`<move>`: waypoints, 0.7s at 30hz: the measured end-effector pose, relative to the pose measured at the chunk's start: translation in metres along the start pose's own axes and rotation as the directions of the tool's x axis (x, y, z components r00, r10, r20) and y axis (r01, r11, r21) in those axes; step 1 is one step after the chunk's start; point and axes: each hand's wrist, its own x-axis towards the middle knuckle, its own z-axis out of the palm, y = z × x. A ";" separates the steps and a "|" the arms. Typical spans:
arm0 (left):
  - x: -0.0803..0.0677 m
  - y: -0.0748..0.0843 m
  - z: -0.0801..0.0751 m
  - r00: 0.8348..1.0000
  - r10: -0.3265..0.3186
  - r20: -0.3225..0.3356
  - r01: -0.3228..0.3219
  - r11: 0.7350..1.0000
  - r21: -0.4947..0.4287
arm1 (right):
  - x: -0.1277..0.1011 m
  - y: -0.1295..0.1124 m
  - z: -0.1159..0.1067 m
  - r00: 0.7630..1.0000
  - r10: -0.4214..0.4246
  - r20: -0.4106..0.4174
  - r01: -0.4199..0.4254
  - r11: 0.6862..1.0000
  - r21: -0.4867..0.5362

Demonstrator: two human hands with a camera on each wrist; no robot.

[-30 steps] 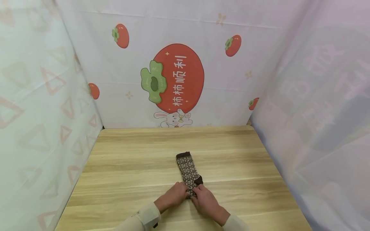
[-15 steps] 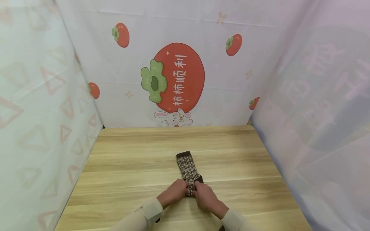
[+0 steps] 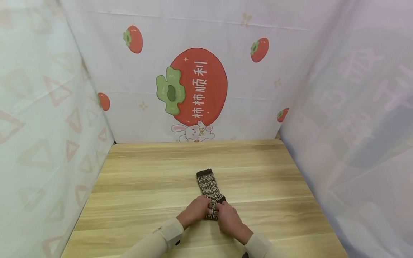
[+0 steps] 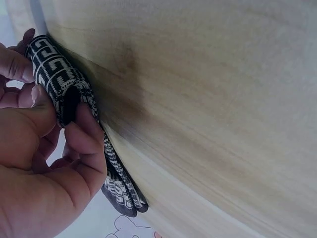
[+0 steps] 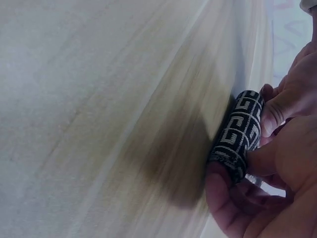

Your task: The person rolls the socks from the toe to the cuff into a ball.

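A dark brown and cream patterned sock [image 3: 209, 184] lies on the wooden table, its plain dark cuff pointing away from me. Its near end is rolled up into a thick tube, and this sock roll [image 5: 238, 126] fills the space between both hands in the right wrist view. At the roll's left end, my left hand [image 3: 196, 210] pinches it with curled fingers. My right hand [image 3: 229, 219] grips the opposite end, beside the dark heel. Past the roll, the left wrist view shows the flat layered sock leg [image 4: 119, 183] stretching to the cuff.
The wooden table [image 3: 145, 179] has bare surface on both sides of the sock. A white printed cloth [image 3: 245, 86] stands behind it, with more cloth hanging along the left and right sides.
Both hands have shifted slightly away from me along the sock, with the rolled end between them. The cuff end has stayed in place.
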 end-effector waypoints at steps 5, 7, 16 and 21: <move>0.003 0.001 0.002 0.998 -0.005 -0.055 0.009 0.998 0.066 | 0.000 -0.003 0.002 0.997 0.021 -0.074 -0.027 0.996 -0.087; 0.004 0.002 0.003 0.993 0.022 -0.114 -0.010 0.995 0.103 | 0.001 -0.004 0.003 0.994 0.013 -0.108 -0.029 0.989 -0.142; -0.011 0.007 0.012 0.933 0.240 -0.270 -0.150 0.937 0.315 | 0.001 0.000 0.009 0.974 -0.109 -0.197 0.052 0.960 -0.276; -0.021 0.005 0.020 0.929 0.261 -0.262 -0.161 0.923 0.348 | -0.005 0.005 0.013 0.956 -0.190 -0.225 0.113 0.943 -0.314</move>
